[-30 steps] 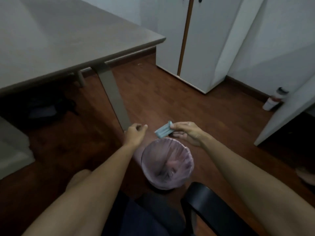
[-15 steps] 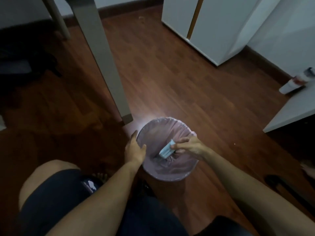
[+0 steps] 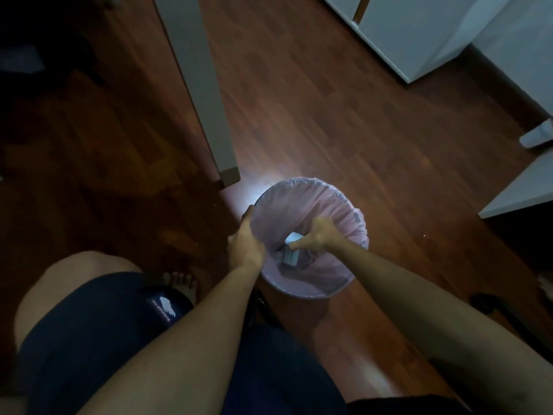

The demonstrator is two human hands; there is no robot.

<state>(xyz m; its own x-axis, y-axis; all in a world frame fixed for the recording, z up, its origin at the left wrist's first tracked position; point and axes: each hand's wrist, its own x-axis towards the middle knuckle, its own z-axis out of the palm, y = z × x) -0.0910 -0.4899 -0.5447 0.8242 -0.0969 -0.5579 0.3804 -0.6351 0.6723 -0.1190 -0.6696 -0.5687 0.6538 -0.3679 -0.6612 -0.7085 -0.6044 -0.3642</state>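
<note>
A small round waste bin (image 3: pixel 302 183) lined with a pink plastic bag stands on the wooden floor just in front of my knees. My left hand (image 3: pixel 245 242) grips the bin's left rim, its thumb lying along the edge. My right hand (image 3: pixel 317 236) reaches down inside the bin and pinches a small light-blue packet (image 3: pixel 291 247), which hangs low in the liner above some dark rubbish. The bottom of the bin is mostly hidden.
A grey table leg (image 3: pixel 206 100) comes down to the floor just left of the bin. A white cabinet (image 3: pixel 413 37) stands at the back right, with a white panel (image 3: pixel 517 196) and a bottle (image 3: pixel 537 136) on the right. My bare foot (image 3: pixel 179 284) is near the bin.
My head has tipped down and closer to the bin. My right hand has carried the packet from above the rim down into the liner. My left hand has taken hold of the rim.
</note>
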